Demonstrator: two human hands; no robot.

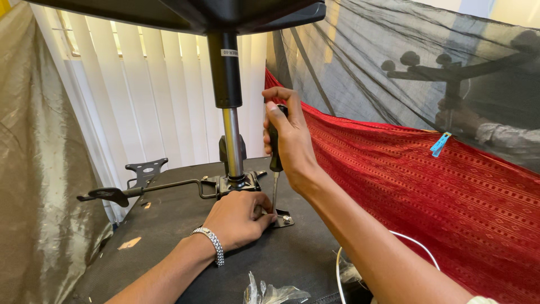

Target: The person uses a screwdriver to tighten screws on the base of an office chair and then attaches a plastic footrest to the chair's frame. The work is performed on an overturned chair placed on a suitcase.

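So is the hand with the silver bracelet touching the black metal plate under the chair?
Touching. The head view shows the left hand resting on the black metal plate, fingers pressed against it beside the screwdriver.

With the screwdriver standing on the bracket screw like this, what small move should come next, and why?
Probably a turn of the screwdriver. The right hand grips its handle upright, with the tip down at a screw in the metal bracket, and the left hand steadies that bracket on the black seat underside.

Single head-worn view, close above the hands, facing forward and slightly down at an upturned chair seat (169,236)
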